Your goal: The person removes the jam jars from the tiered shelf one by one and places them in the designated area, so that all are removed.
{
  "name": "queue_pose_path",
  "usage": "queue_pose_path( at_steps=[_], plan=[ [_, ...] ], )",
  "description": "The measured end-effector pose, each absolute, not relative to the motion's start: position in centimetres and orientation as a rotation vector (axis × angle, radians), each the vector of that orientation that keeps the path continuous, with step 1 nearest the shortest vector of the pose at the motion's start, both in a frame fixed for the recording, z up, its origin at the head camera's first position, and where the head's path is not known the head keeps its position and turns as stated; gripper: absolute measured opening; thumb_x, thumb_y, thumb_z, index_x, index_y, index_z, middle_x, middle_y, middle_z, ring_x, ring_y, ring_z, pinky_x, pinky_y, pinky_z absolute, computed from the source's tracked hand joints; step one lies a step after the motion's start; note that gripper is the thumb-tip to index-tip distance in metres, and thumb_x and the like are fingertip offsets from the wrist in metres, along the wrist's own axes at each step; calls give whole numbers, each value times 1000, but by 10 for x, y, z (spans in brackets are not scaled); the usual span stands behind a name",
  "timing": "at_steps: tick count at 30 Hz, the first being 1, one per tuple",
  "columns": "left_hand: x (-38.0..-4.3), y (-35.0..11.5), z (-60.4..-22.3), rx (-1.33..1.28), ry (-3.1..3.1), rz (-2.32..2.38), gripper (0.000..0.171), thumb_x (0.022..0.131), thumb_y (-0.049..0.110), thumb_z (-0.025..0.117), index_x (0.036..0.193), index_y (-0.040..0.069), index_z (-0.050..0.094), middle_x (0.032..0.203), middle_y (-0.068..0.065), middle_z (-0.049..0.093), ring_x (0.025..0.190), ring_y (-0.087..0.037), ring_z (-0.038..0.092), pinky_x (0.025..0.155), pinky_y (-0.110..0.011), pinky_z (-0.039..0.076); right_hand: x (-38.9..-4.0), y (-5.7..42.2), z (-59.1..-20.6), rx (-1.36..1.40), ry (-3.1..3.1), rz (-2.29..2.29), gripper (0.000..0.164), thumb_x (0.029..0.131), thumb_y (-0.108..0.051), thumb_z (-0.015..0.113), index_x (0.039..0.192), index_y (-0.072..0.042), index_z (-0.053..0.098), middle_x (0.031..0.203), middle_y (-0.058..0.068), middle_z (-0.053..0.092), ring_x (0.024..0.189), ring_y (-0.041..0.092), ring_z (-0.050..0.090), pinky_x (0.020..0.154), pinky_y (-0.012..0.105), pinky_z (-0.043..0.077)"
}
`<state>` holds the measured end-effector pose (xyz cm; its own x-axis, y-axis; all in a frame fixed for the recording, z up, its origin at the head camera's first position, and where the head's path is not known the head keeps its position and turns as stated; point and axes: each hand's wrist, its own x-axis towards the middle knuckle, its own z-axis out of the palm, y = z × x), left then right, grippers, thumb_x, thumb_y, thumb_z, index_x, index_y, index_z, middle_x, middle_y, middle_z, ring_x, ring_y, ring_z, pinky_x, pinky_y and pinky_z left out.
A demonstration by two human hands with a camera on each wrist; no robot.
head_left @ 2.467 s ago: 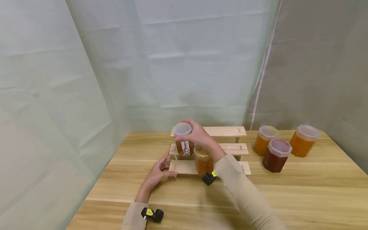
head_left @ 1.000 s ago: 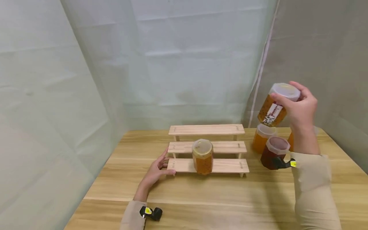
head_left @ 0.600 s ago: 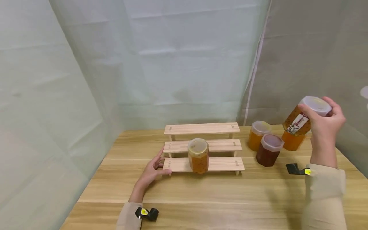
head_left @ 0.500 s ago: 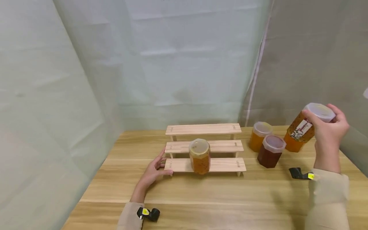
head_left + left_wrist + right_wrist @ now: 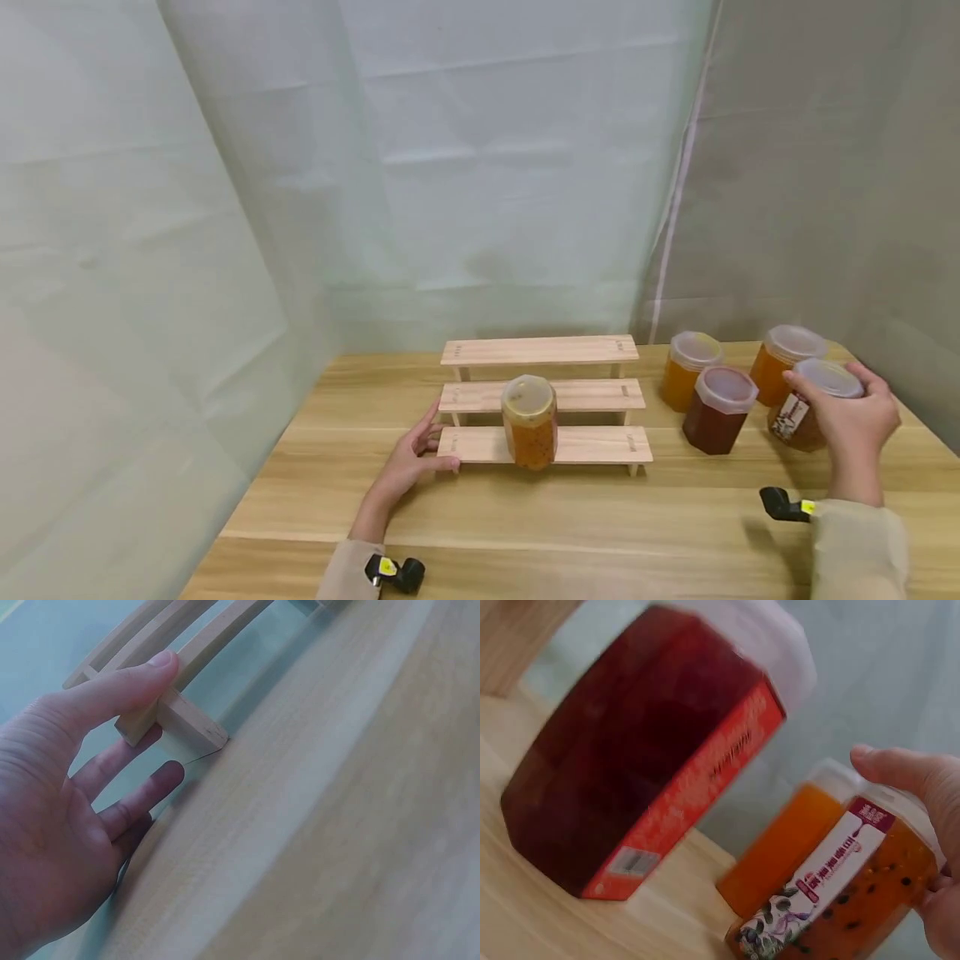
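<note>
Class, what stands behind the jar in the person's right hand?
An orange jar with a whitish lid. In the head view, the held jar covers the orange jar's lower right part, so that cannot be seen.

- A broad path over the tabletop is being left between the left hand and the right hand, before the wooden stand.
- The stand's left end is being blocked by the left hand.
- The lowest step's middle is being taken up by an amber jar.
- The labelled jar is being hemmed in by a dark red jar leftward and an orange jar behind.
- A narrow gap is being left between stand and dark red jar.
</note>
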<state>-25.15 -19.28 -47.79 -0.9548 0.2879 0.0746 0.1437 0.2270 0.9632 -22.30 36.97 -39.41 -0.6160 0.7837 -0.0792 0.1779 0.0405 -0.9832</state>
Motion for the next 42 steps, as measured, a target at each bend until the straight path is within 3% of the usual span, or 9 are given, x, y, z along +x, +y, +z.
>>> queue_pose_path(
  at_steps=[3, 6, 13, 22, 36, 42],
  plan=[
    [-250, -193, -477, 397, 2365, 1840, 105, 78, 9, 81, 158, 26, 16, 139, -22, 54, 102, -10, 65, 90, -19, 47, -222, 374, -400, -970, -1838, 1618, 86, 71, -31, 87, 145, -28, 44, 116, -30, 41, 120, -1, 44, 115, 27, 33],
    [-250, -193, -475, 387, 2360, 1833, 104, 78, 9, 81, 157, 31, 17, 139, -20, 54, 104, -10, 65, 90, -19, 47, -221, 376, -401, -955, -1846, 1621, 86, 72, -30, 86, 146, -29, 42, 113, -30, 40, 119, -1, 44, 115, 27, 33],
    [-251, -194, -476, 419, 2391, 1804, 104, 79, 11, 80, 158, 23, 14, 139, -24, 54, 104, -11, 64, 92, -19, 46, -220, 375, -402, -916, -1811, 1691, 84, 74, -27, 85, 145, -32, 40, 116, -29, 39, 117, -3, 41, 117, 28, 29],
    [-252, -195, -479, 418, 2416, 1784, 104, 79, 10, 81, 158, 20, 15, 137, -22, 56, 102, -10, 65, 92, -19, 45, -222, 374, -407, -879, -1794, 1694, 83, 75, -23, 85, 144, -31, 40, 124, -23, 42, 116, -2, 42, 117, 28, 30],
    [-253, -193, -478, 388, 2395, 1798, 106, 78, 9, 81, 158, 25, 15, 137, -19, 57, 103, -11, 65, 93, -18, 44, -222, 379, -405, -865, -1917, 1605, 85, 79, -30, 81, 149, -33, 32, 141, -18, 37, 120, 1, 39, 118, 31, 29],
    [-253, -194, -479, 403, 2404, 1790, 105, 78, 12, 82, 158, 25, 16, 137, -20, 57, 105, -16, 64, 93, -20, 45, -219, 376, -396, -815, -1822, 1674, 77, 82, -25, 78, 147, -29, 36, 136, -20, 41, 128, 2, 38, 119, 27, 24]
  ],
)
